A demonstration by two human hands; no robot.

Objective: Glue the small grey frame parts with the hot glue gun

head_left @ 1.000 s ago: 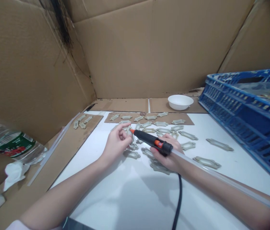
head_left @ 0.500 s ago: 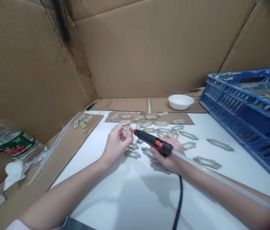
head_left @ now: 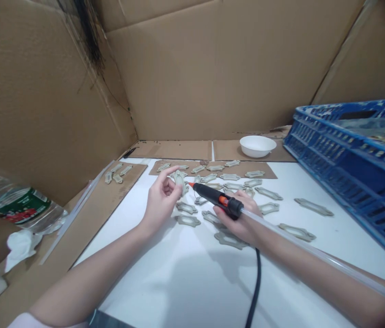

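Observation:
My left hand (head_left: 162,193) is closed on a small grey-green framed plate (head_left: 180,180), pinched upright between thumb and index finger. In my right hand (head_left: 242,216) is a black hot glue gun (head_left: 218,197) with an orange tip, which points left, close beside the held plate. A long clear glue stick (head_left: 281,239) runs out of the gun's back over my right forearm. Several similar framed plates (head_left: 187,220) lie on the white tabletop (head_left: 137,282) around both hands, some of them partly hidden by my right hand.
A cardboard strip (head_left: 270,171) at the back and a cardboard piece (head_left: 134,171) at left carry more plates. A white bowl (head_left: 258,146) stands behind. On the right is a blue crate (head_left: 346,168). A plastic bottle (head_left: 21,200) lies left. The black cord (head_left: 256,287) crosses the front.
My left hand has moved slightly left and turned the plate, so more of its face shows. The glue gun has shifted slightly right and now sits a little apart from the hand.

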